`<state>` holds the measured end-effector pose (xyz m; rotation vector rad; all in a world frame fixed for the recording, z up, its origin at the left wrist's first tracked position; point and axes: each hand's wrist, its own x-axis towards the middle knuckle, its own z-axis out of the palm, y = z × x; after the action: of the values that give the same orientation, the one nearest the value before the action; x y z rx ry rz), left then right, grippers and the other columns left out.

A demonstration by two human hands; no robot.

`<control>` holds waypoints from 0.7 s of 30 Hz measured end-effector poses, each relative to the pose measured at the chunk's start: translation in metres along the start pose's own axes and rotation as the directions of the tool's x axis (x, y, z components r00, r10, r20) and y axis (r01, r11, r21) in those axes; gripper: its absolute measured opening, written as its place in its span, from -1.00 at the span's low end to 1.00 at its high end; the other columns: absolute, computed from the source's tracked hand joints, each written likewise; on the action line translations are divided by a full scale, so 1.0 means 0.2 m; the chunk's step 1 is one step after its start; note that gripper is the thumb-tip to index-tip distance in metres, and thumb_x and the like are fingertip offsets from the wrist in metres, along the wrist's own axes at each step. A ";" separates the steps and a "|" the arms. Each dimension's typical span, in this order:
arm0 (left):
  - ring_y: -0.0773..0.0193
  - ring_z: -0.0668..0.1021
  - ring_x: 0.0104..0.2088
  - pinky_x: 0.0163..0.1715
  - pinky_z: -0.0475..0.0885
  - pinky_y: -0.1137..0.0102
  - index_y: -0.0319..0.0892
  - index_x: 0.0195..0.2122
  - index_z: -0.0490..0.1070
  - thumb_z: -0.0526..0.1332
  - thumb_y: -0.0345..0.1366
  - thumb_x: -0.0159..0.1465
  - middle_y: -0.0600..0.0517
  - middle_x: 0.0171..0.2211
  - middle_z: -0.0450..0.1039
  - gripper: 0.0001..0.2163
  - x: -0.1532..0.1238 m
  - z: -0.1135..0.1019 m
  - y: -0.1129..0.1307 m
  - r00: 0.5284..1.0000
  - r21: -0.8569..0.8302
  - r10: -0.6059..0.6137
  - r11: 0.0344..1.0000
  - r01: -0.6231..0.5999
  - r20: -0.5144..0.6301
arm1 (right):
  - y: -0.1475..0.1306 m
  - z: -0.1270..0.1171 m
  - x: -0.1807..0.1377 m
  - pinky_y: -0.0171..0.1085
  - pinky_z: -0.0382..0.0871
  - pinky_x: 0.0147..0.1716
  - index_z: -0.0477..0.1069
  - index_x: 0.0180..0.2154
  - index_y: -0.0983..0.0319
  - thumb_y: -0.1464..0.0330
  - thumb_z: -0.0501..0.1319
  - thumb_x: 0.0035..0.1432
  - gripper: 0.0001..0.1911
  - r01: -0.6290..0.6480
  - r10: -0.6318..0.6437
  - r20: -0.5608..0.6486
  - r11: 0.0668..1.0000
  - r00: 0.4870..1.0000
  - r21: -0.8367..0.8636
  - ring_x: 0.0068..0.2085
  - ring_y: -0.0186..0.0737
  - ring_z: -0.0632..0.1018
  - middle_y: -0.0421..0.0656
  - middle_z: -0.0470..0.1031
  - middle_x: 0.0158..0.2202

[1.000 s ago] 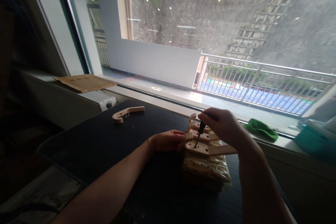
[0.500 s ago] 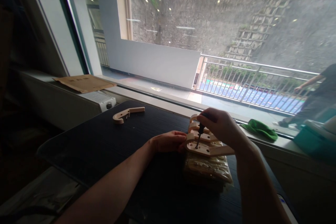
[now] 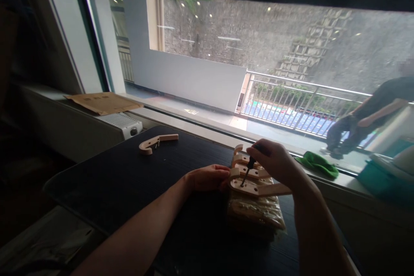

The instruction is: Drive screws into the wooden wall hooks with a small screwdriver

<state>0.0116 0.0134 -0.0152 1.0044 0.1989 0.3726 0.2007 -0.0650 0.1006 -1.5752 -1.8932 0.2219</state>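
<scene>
My right hand (image 3: 274, 159) is closed around the dark handle of a screwdriver (image 3: 247, 173), which slants down with its tip in a hole of the nearest wooden hook (image 3: 249, 189). My left hand (image 3: 211, 177) has its fingers pinched at the curled end of that hook, steadying it from the left. Behind it, more wooden hooks (image 3: 255, 172) of the same shape lie in a row. All rest on a stack wrapped in clear plastic (image 3: 255, 213). Farther left on the table, another wooden hook (image 3: 152, 143) lies with small screws (image 3: 157, 144) beside it.
The dark table (image 3: 123, 181) stands against a window sill. On the sill are a green cloth (image 3: 318, 164) and a teal container (image 3: 381, 177). A brown paper envelope (image 3: 103, 102) lies on the left ledge above a white slatted unit (image 3: 123, 121). Outside the glass is a person (image 3: 384, 99).
The screwdriver leans a little more to the right, its tip still at the same hole. My view has shifted slightly. Outside, the person has come further into view.
</scene>
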 end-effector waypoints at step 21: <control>0.45 0.34 -0.59 -0.54 0.22 0.50 -0.34 -0.25 0.44 0.38 -0.23 0.04 0.09 -0.60 0.35 -0.68 0.03 -0.01 0.00 0.999 0.026 0.012 1.000 -0.011 -0.030 | 0.02 -0.08 -0.02 -0.36 0.07 -0.59 0.39 -0.46 0.21 0.11 0.08 0.13 -0.67 -0.019 0.018 -0.006 0.996 1.000 -0.092 -0.57 -0.38 0.28 -0.25 0.38 -0.60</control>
<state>0.0158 0.0173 -0.0173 1.0265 0.2255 0.3965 0.2133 -0.0720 0.1096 -1.6529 -1.9095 0.1405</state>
